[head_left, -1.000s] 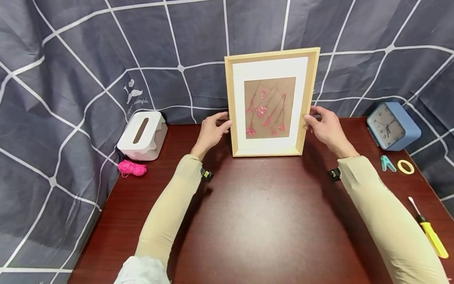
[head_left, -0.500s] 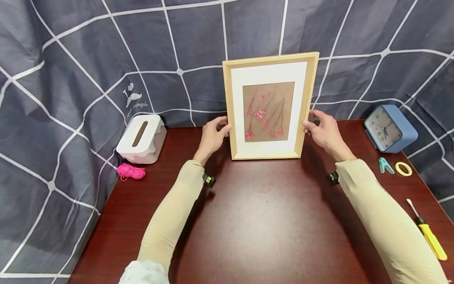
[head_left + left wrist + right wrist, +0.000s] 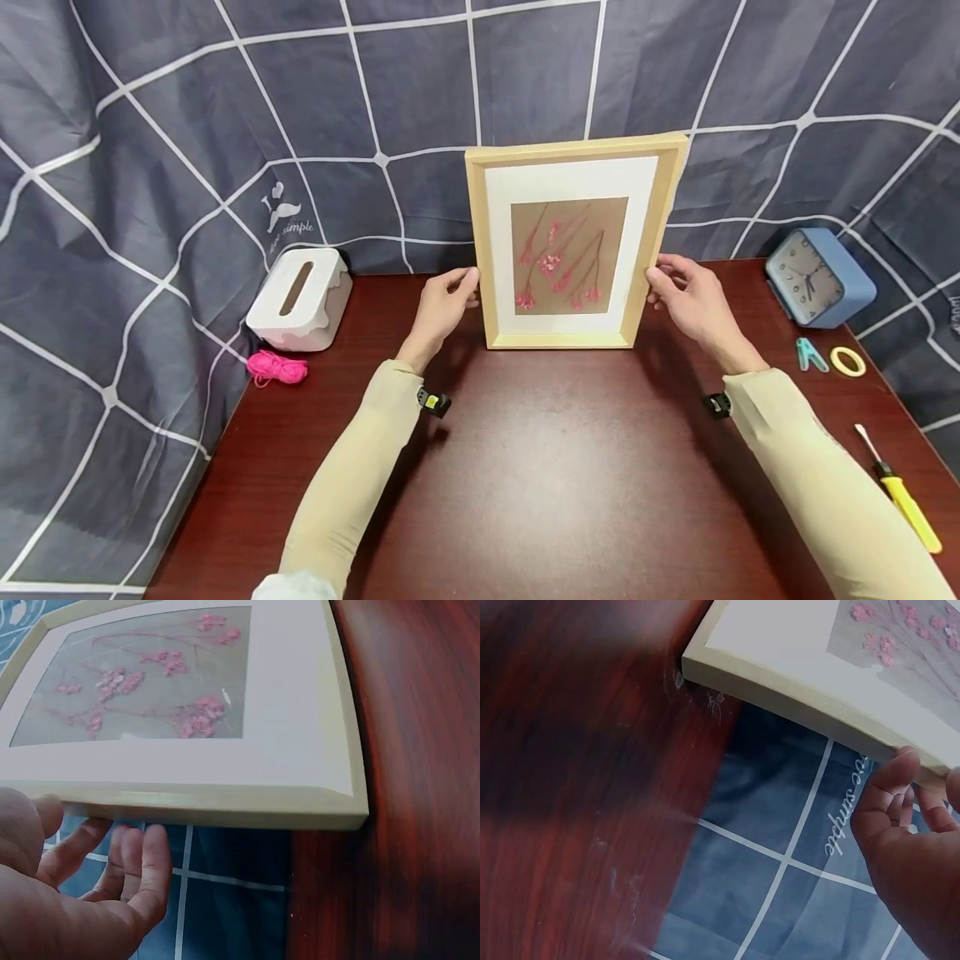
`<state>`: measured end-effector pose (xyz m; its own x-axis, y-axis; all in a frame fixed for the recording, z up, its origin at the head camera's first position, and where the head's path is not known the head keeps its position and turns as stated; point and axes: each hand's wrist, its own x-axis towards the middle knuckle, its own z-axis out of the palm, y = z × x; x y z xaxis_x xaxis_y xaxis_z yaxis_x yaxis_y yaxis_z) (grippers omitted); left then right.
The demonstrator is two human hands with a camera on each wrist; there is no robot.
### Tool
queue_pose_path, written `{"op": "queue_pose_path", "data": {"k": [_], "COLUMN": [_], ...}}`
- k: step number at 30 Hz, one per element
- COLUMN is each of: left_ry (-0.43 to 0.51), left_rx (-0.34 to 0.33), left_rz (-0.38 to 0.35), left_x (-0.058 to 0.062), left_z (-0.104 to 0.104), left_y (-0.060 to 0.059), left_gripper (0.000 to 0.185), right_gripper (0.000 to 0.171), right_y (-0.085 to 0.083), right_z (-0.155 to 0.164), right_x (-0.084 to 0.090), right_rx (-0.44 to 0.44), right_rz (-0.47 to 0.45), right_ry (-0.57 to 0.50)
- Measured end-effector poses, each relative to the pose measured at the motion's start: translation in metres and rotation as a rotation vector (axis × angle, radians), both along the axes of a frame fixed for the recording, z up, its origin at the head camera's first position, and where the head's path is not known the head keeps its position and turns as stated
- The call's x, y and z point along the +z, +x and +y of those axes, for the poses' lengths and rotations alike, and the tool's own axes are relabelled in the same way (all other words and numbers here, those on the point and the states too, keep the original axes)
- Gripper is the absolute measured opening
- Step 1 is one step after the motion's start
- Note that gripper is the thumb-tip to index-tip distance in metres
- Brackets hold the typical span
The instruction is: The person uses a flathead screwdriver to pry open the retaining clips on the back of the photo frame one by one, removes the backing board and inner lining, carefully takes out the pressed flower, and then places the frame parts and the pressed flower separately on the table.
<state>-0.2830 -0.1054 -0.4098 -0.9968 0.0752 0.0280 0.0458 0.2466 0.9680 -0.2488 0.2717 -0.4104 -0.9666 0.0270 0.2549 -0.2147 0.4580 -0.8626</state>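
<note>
A light wooden picture frame [image 3: 570, 250] with a white mat and pink dried flowers on brown paper stands upright on the dark red table [image 3: 562, 467], near its back edge. My left hand [image 3: 459, 287] holds the frame's left edge low down. In the left wrist view the thumb sits at that edge of the frame [image 3: 210, 806] and the fingers [image 3: 142, 855] reach behind it. My right hand [image 3: 663, 279] grips the right edge. In the right wrist view its thumb [image 3: 889, 787] presses on the frame [image 3: 780, 645].
A white tissue box [image 3: 300, 300] and a bundle of pink cord [image 3: 277, 367] lie at the left. At the right are a blue clock [image 3: 817, 279], a teal clip [image 3: 810, 354], a tape roll [image 3: 847, 361] and a yellow screwdriver [image 3: 903, 496]. A grey checked cloth [image 3: 187, 125] hangs behind.
Both hands have slipped slightly lower along the frame's sides, and its top seems tipped a little more toward me. The frame still stands in the same spot.
</note>
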Motion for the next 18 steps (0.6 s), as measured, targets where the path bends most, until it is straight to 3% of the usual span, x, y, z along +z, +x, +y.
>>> {"op": "queue_pose_path", "data": {"k": [6, 9, 13, 18], "left_ry": [0.093, 0.195, 0.355, 0.45], "left_rx": [-0.015, -0.05, -0.079, -0.062], "left_rz": [-0.048, -0.106, -0.184, -0.246], "left_x": [0.001, 0.002, 0.008, 0.019], "left_z": [-0.002, -0.004, -0.005, -0.006], "left_y": [0.013, 0.021, 0.032, 0.043], "left_gripper": [0.04, 0.04, 0.039, 0.038], "right_gripper": [0.031, 0.029, 0.029, 0.03], "right_y": [0.012, 0.019, 0.03, 0.044], "right_z": [0.0, -0.001, -0.001, -0.001], "right_x": [-0.002, -0.003, -0.005, -0.003], "right_rx": [-0.02, -0.032, -0.03, 0.002], "right_rz": [0.015, 0.024, 0.013, -0.022], "right_ry": [0.019, 0.037, 0.034, -0.031]}}
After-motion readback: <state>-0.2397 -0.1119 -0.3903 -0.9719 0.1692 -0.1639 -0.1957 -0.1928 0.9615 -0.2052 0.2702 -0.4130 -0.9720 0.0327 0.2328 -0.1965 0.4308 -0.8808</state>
